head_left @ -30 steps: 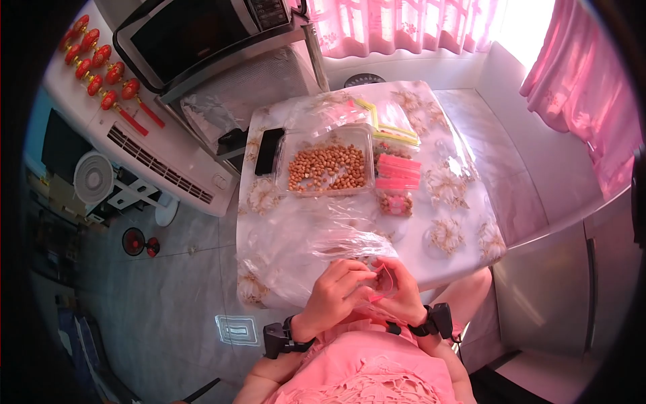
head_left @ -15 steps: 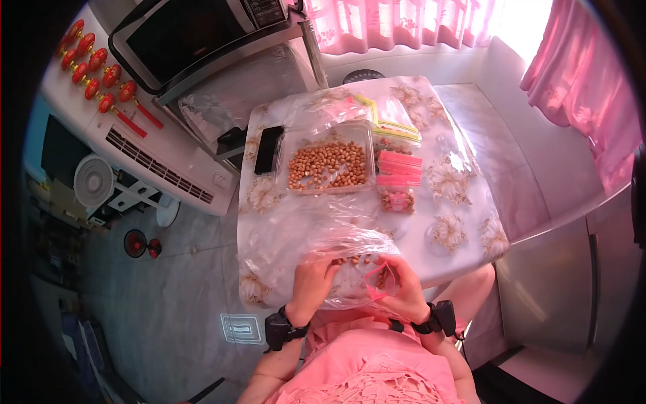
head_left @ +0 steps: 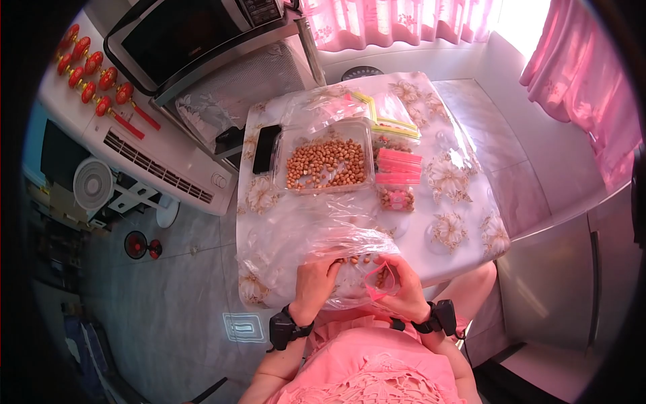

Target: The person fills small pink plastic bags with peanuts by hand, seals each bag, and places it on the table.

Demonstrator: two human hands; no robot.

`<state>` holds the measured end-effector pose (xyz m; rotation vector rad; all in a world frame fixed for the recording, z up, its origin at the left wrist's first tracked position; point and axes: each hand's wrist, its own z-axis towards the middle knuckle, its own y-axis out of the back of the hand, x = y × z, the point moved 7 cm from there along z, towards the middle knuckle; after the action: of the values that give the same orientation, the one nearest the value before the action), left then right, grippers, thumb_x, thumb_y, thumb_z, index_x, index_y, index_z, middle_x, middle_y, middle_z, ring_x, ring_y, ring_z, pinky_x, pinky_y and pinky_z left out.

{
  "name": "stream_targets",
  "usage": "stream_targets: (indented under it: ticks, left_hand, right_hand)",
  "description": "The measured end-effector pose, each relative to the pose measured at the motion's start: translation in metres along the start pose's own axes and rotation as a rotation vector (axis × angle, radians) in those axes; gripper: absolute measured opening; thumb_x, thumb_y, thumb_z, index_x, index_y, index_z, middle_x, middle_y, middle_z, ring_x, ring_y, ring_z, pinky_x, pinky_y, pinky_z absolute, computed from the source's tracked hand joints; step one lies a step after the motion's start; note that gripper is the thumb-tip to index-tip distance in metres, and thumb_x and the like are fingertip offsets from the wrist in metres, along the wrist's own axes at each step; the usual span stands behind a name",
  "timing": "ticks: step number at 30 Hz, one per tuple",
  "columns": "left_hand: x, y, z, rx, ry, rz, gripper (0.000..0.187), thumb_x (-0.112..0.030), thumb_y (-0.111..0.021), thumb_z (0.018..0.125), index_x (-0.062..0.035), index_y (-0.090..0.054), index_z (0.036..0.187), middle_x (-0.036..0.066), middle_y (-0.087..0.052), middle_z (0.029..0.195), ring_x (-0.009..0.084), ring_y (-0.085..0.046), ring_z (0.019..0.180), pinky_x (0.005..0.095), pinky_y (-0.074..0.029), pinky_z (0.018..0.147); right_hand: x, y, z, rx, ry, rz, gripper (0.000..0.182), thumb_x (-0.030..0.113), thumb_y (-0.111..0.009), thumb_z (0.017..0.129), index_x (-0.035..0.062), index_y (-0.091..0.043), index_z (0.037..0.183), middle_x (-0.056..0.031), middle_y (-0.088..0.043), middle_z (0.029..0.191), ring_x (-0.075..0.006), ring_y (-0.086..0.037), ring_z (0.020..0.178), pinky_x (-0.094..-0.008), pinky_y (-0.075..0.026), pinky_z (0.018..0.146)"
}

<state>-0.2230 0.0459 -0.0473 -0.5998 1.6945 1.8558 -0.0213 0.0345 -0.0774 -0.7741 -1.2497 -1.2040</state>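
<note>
Nuts [head_left: 360, 259] are the weak point here, lying loose in the big bag [head_left: 316, 246] at the table [head_left: 464, 202] edge, at 6 o'clock in the view. Going from the left: the left hand [head_left: 315, 283] reaches into the big bag's mouth, fingers curled toward the nuts; whether they pinch any I cannot tell. If that hand pulls the thin film toward the edge, nuts could roll off onto the floor. Just at its 3 o'clock, the right hand [head_left: 398, 286] grips a small pouch [head_left: 378, 279] with a pink zip strip, fingers closed on its side. The pouch mouth looks narrow and limp, so it could fold shut or tilt, and nuts would miss it and fall into the lap. Farther off, at 12 o'clock from the hands, sits the tray [head_left: 326, 161] of nuts with a phone [head_left: 264, 148] at its 9 o'clock and filled pouches [head_left: 397, 176] at its 3 o'clock; a snagged bag could drag them.
</note>
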Motion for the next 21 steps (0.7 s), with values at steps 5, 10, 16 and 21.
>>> stream_targets:
  ticks: [5,10,16,21]
  left_hand:
    - [0.000,0.000,-0.003,-0.023,-0.033,-0.048,0.018,-0.006,-0.071,0.088,-0.0052,-0.076,0.105,0.015,-0.075,0.097,0.0335,-0.072,0.086,0.0391,-0.055,0.075]
    - [0.009,-0.002,-0.005,0.023,0.059,-0.084,0.015,-0.007,-0.072,0.087,-0.0035,-0.077,0.102,0.015,-0.075,0.093,0.0331,-0.073,0.085,0.0384,-0.055,0.075]
    - [0.009,0.002,-0.007,-0.059,0.018,-0.037,0.015,-0.005,-0.074,0.085,-0.0015,-0.076,0.100,0.017,-0.074,0.093,0.0295,-0.073,0.082,0.0348,-0.055,0.073]
    - [-0.010,0.013,-0.010,-0.008,0.067,-0.404,0.018,0.002,-0.079,0.081,-0.0006,-0.076,0.098,0.010,-0.075,0.094,0.0189,-0.071,0.083,0.0305,-0.056,0.074]
  right_hand:
    - [0.001,0.000,0.000,0.000,0.030,-0.024,0.078,0.012,-0.092,0.069,0.0033,-0.054,0.137,-0.0123,-0.063,0.124,-0.0233,-0.065,0.112,-0.0340,-0.054,0.095]
    - [0.005,0.001,0.001,0.013,0.027,-0.037,0.076,0.011,-0.090,0.072,0.0037,-0.053,0.138,-0.0115,-0.063,0.126,-0.0208,-0.064,0.113,-0.0326,-0.053,0.096]
    - [0.002,-0.001,0.001,0.027,0.030,-0.061,0.074,0.010,-0.089,0.075,0.0043,-0.051,0.139,-0.0105,-0.063,0.128,-0.0173,-0.064,0.113,-0.0307,-0.053,0.095]
    - [0.004,-0.001,0.001,0.023,0.049,-0.063,0.075,0.011,-0.090,0.076,0.0044,-0.051,0.140,-0.0103,-0.063,0.128,-0.0170,-0.064,0.114,-0.0301,-0.053,0.094]
